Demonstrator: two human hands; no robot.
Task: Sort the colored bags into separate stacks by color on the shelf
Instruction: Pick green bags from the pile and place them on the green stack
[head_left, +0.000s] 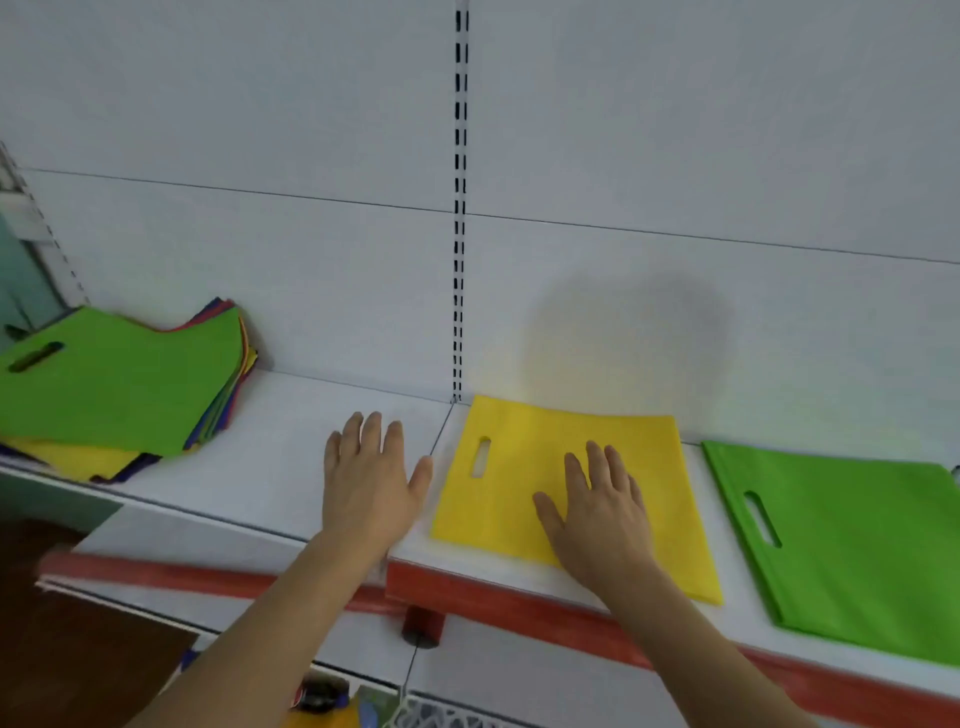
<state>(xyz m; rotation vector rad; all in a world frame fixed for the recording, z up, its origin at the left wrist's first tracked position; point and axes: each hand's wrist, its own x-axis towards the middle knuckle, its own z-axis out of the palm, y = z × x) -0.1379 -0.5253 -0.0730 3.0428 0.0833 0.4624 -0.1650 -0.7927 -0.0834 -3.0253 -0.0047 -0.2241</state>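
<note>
Now right hand (597, 512) flat on yellow bag (524, 483).

White back panel (675, 130) behind, split by thin horizontal seam. Slotted upright (460, 208) down the middle with two rows of dark slots. White shelf board (291, 441) below, red front strip (519, 597) along its edge. Second slotted upright (47, 228) at far left. Brown floor (78, 649) lower left. Soft round shadow (623, 338) on panel, even light.
</note>
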